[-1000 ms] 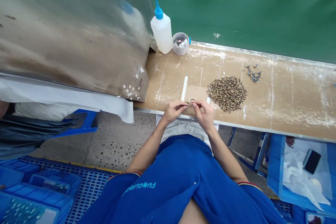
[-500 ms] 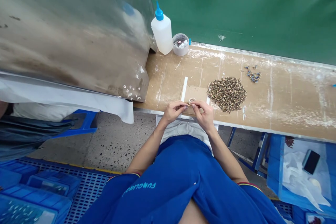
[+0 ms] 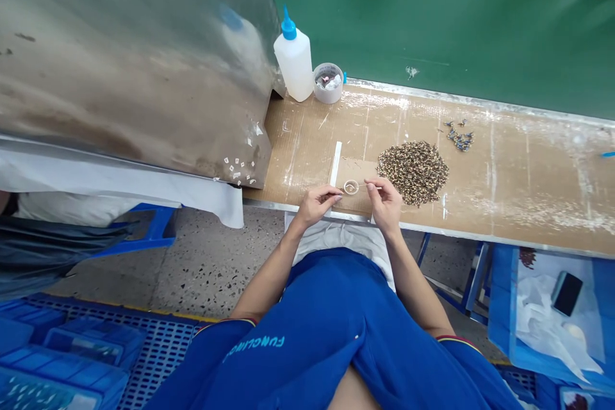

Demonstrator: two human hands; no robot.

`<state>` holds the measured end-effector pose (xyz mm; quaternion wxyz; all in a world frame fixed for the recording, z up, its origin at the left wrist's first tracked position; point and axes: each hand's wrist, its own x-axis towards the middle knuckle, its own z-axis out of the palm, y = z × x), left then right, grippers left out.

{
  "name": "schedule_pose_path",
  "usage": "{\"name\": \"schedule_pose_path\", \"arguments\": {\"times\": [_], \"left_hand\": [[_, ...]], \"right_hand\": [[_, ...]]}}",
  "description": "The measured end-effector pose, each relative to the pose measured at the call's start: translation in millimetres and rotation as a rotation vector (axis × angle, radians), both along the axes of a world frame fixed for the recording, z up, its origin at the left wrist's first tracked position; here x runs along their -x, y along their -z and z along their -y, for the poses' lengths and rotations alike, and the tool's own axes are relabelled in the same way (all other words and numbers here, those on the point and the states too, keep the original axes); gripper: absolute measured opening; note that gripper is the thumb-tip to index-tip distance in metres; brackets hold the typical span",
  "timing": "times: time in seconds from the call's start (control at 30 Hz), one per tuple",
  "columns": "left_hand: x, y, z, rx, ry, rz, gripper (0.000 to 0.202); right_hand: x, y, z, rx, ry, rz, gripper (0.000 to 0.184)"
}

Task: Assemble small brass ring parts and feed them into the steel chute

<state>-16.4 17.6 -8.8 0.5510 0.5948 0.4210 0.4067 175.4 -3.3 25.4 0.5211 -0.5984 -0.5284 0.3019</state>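
My left hand (image 3: 317,202) is pinched shut on a tiny part at the near edge of the workbench (image 3: 504,173). My right hand (image 3: 385,200) pinches a thin stick whose tip reaches into a small round cap (image 3: 351,187) lying on a cardboard pad (image 3: 355,170). A heap of small brown-and-gold parts (image 3: 414,170) sits just right of my right hand. The two hands are a little apart, with the cap between them.
A white squeeze bottle with a blue nozzle (image 3: 294,61) and a small round tub (image 3: 328,82) stand at the back left against a metal panel (image 3: 134,57). A few bluish parts (image 3: 460,137) lie beyond the heap. A phone (image 3: 566,293) rests on a blue tray at lower right.
My hands were pressed together over the cap; now they have drawn apart, and my right hand has shifted right with the stick's tip at the cap.
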Motion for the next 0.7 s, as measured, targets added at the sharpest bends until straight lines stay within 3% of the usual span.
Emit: {"name": "schedule_pose_path", "arguments": {"times": [0.23,0.33,0.7], "left_hand": [[1,-4.0,0,0.032,0.007,0.018,0.032],[1,-2.9,-1,0.031,0.002,0.015,0.032],[0,2.6,-1,0.057,-0.011,0.038,0.033]], "right_hand": [[7,6.5,2,-0.017,-0.129,0.183,0.023],[2,5.4,6,-0.025,-0.119,0.194,0.027],[-85,9.0,41,0.095,0.459,0.272,0.028]]}}
